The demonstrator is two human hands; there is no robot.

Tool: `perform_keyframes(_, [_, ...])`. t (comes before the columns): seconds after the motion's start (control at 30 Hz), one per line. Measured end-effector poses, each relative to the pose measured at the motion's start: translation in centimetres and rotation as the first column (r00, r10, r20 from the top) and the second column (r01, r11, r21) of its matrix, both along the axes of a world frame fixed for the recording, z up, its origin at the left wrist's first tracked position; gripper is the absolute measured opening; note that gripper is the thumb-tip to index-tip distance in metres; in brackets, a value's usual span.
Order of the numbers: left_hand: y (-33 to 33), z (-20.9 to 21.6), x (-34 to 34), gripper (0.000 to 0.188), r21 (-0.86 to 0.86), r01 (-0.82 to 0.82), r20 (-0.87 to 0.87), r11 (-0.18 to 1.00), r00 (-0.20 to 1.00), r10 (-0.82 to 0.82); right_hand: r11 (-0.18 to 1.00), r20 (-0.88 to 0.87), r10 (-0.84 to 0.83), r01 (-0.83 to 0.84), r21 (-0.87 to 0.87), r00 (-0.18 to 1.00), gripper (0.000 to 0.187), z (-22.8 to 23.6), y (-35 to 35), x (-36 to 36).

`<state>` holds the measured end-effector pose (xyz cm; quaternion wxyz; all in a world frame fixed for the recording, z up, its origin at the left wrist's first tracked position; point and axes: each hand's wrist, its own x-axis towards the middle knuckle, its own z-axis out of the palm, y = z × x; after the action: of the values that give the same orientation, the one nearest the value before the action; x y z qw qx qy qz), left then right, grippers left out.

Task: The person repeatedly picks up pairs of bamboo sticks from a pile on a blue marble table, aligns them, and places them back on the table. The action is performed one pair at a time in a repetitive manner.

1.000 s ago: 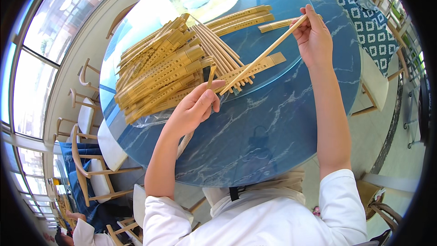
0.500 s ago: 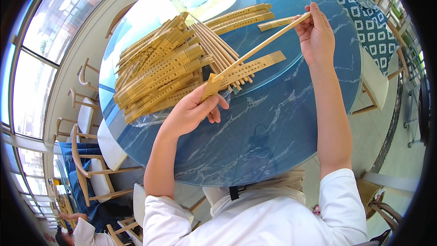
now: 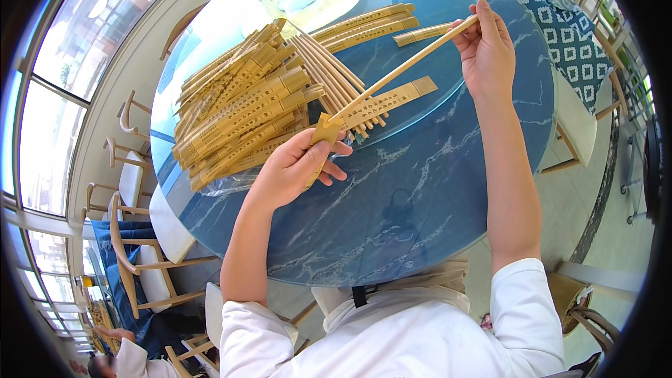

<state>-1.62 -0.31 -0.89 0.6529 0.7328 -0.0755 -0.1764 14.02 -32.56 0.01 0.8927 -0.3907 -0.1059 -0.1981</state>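
My left hand [image 3: 290, 168] pinches a gold paper chopstick sleeve [image 3: 318, 150] between thumb and fingers, its lower end showing below the thumb. High on the right, my right hand [image 3: 488, 59] grips the far end of a pale wooden chopstick [image 3: 409, 65]; whether a second lies against it I cannot tell. The chopstick slants down to the left, and its tip meets the mouth of the held sleeve. Just beyond, a flat printed sleeve [image 3: 402, 99] reaches across the ends of loose chopsticks [image 3: 323, 59]. Left of these lies a heap of gold sleeves [image 3: 241, 112].
Several gold sleeves [image 3: 367, 26] lie in a row farther back, with a single one [image 3: 422, 34] to their right. Clear plastic [image 3: 234, 182] shows under the heap. All rest on a round blue marbled table [image 3: 364, 224] with a raised glass disc. Wooden chairs [image 3: 150, 266] stand left.
The sleeve in my left hand has turned a little steeper, and more of its lower part shows. My right hand with the chopstick has risen very slightly.
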Motion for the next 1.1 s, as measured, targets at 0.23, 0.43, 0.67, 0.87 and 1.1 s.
perform_keyframes(0.23, [-0.2,0.1,0.0,0.032,0.010,-0.029,0.058,1.000,0.998,0.028,1.000,0.032,-0.002,0.003,-0.009,0.999,0.023,-0.1,-0.1,0.1])
perform_keyframes(0.43, [-0.3,-0.1,0.0,0.033,0.027,-0.102,0.050,0.994,0.994,0.100,1.000,0.052,-0.003,0.004,-0.014,0.999,0.021,0.2,0.5,-0.4])
perform_keyframes(0.67, [-0.6,0.3,0.1,0.030,0.062,-0.124,-0.002,0.990,0.992,0.125,0.999,0.069,-0.012,0.014,-0.032,0.998,0.024,0.4,0.4,-0.6])
perform_keyframes(0.87, [-1.1,0.4,-0.1,0.027,0.095,-0.139,-0.024,0.986,0.990,0.142,0.999,0.120,0.019,-0.014,-0.044,0.993,0.023,0.2,0.3,-0.5])
perform_keyframes(1.1, [-1.2,0.3,0.0,0.026,0.111,-0.141,-0.024,0.984,0.989,0.144,0.999,0.102,-0.006,0.011,-0.049,0.995,0.023,0.5,0.8,-0.9])
